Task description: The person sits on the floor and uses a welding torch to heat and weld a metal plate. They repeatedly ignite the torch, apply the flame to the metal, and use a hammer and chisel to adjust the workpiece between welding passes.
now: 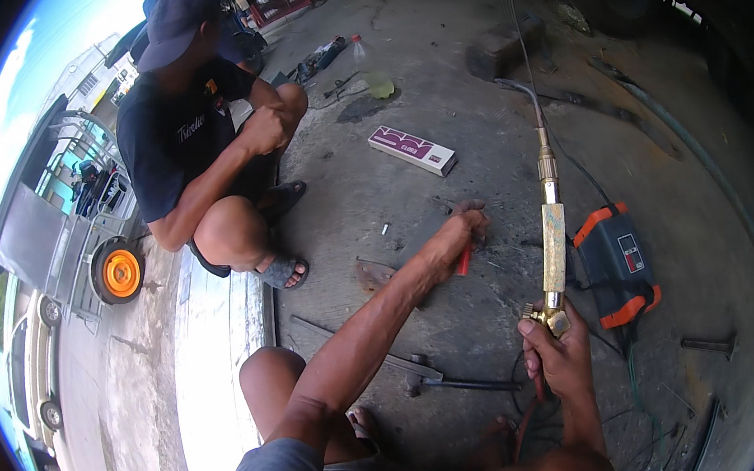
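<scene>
My right hand point(559, 351) is closed round the valve end of a brass cutting torch point(554, 250), which stands roughly upright with its thin tip pointing away from me. A red hose point(527, 423) hangs below that hand. My left hand point(467, 223) reaches forward low over the ground, fingers curled, with a slim red object point(464, 260) sticking out beneath it. Its kind is not clear, and the fingers hide its upper part. Left of this hand lies a rusty metal piece point(373, 273).
An orange and dark portable welding machine point(616, 262) stands right of the torch. A purple and white box point(412, 150) lies ahead. Nearer me are a hammer point(419, 374) and metal bars. A person point(204, 134) squats at the left. A long pipe point(705, 158) lies at the right.
</scene>
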Motion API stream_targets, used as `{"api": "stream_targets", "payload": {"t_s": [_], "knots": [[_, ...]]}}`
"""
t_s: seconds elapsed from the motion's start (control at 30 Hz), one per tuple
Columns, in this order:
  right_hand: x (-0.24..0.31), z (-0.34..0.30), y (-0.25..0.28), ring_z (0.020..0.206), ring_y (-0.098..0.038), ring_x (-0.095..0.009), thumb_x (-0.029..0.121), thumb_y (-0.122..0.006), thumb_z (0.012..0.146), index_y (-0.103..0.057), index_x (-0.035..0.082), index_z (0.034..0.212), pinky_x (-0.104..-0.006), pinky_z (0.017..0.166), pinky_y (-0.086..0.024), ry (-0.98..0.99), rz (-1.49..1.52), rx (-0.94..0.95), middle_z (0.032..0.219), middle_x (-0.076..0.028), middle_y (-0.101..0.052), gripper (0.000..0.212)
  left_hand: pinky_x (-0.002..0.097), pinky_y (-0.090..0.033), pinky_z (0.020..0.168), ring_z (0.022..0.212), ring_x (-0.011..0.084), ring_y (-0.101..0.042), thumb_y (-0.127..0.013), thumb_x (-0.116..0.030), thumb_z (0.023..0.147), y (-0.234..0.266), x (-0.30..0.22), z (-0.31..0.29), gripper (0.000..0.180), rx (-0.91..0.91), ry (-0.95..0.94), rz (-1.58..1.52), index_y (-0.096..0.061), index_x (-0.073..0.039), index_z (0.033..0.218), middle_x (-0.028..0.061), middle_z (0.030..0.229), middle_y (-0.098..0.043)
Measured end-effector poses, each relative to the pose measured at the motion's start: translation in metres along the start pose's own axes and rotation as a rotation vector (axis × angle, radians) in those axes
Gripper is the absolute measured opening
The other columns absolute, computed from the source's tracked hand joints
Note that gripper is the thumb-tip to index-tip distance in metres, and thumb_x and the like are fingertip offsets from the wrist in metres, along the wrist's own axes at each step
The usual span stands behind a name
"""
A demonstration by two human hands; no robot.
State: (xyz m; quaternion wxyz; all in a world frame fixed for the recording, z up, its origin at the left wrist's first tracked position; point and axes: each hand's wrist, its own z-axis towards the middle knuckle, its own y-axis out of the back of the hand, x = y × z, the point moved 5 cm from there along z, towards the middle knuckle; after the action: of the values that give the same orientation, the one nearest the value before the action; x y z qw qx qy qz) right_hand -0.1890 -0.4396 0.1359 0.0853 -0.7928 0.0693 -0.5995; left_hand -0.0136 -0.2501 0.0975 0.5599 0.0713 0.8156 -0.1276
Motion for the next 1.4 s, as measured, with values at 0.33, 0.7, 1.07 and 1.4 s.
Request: {"api": "stream_targets", "payload": {"t_s": [0.33,0.7,1.07,1.4], "knots": [[0.0,0.002,-0.014,0.049,-0.055,-0.006,0.011,-0.074,0.099,-0.058,0.003,0.107,-0.0244,0.042,-0.045,0.017,-0.003,0.017,0.07,-0.002,-0.06,0.019,0.0348,-0.048,0.098,0.113,0.0204,-0.059,-0.074,-0.001,0.086,0.033,0.004,-0.019,0.083,-0.078,-0.052,-0.086,-0.036,0.001,0.16,0.0119,0.127,-0.061],[-0.008,-0.005,-0.013,0.047,-0.054,-0.009,0.006,-0.075,0.095,-0.055,0.004,0.109,-0.0263,0.041,-0.046,-0.057,-0.039,-0.022,0.071,-0.004,-0.06,0.024,0.0278,-0.044,0.054,0.064,0.0124,-0.059,-0.065,-0.028,0.105,0.045,-0.004,-0.027,0.038,-0.181,-0.042,-0.216,-0.053,-0.001,0.128,0.0067,0.082,-0.064],[-0.02,-0.023,-0.011,0.054,-0.059,-0.007,0.009,-0.076,0.096,-0.058,0.002,0.114,-0.0258,0.048,-0.05,-0.185,-0.112,0.015,0.073,-0.003,-0.064,0.027,0.0474,-0.045,0.097,0.106,0.0333,-0.061,-0.054,-0.031,0.098,0.083,0.012,0.001,0.051,-0.343,-0.034,0.48,-0.055,0.004,0.134,0.0251,0.11,-0.065],[-0.012,-0.038,-0.003,0.075,-0.063,-0.01,0.016,-0.082,0.092,-0.031,0.008,0.163,-0.0288,0.06,-0.054,0.052,-0.237,0.067,0.104,-0.008,-0.064,0.088,0.042,-0.043,0.102,0.111,0.0276,-0.059,-0.054,-0.024,0.101,0.101,-0.013,0.023,0.041,-0.392,-0.093,0.645,-0.058,0.001,0.135,0.0179,0.118,-0.066]]}}
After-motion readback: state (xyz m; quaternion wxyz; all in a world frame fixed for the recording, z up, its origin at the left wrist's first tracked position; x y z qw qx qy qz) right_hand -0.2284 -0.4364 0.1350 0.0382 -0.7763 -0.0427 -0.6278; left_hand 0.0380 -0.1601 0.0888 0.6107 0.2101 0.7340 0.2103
